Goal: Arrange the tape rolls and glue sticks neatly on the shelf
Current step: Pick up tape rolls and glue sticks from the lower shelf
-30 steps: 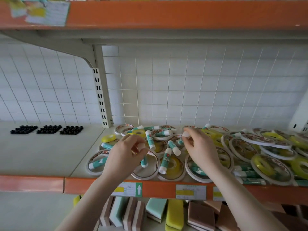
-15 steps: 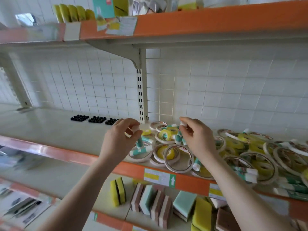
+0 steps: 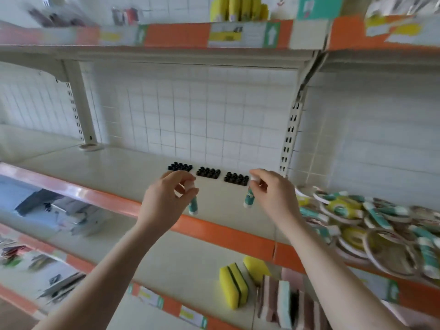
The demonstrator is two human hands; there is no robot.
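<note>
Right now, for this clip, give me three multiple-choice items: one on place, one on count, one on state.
1. Where does the pile of tape rolls lie relative to the hands?
A. To their right
B. To their left
C. On the shelf above

2. How many black clusters sit at the back of the shelf?
A. One
B. Three
C. Five

3. What is the left hand doing?
A. Resting flat
B. Pinching a glue stick by its white cap
C. Holding a sponge

Answers:
A, the pile lies right of the right hand.
B, three sit in a row.
B, the stick hangs from its fingertips.
</note>
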